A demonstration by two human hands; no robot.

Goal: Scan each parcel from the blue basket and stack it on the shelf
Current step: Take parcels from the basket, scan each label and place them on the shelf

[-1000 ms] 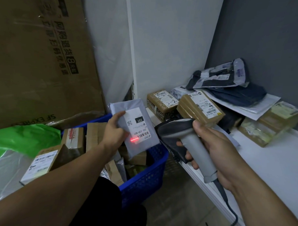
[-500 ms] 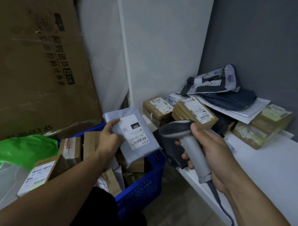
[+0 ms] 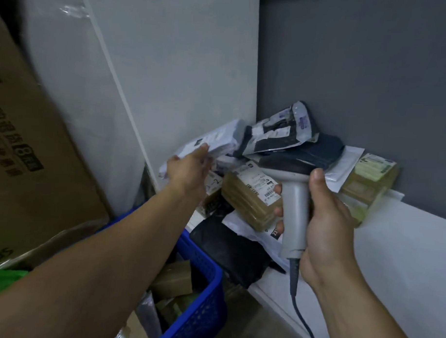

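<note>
Several packets lie in the blue basket (image 3: 205,282) at lower left, beside the big cardboard carton (image 3: 27,162). Brown-wrapped ones show inside its rim, so by my reading the job is well short of finished.

Above the basket the left hand (image 3: 189,170) reaches toward the back corner of the shelf (image 3: 403,251), thumb and fingers pinching the near end of the grey parcel (image 3: 212,140). The parcel is blurred, its far end over the heap in that corner — whether it already rests there I cannot tell.

Right of it, the heap holds a dark plastic bag (image 3: 281,130), a labelled brown box (image 3: 248,197) and, farther along, a taped tan box (image 3: 368,179), all apparently dealt with. In front of these the right hand (image 3: 326,223) is wrapped tight round the grip of the scanner (image 3: 295,196), whose dark head points left. Bare white shelf runs on to the right, so there is room for more.

A second ago a red spot lay on the grey parcel's barcode. Half a second ago the parcel was held over the basket, label up, with the scanner close beside it. Now the parcel has crossed to the shelf corner — scanned, I judge, and about to be set down — while the scanner stands upright in front of the heap, no longer aimed at the label.
</note>
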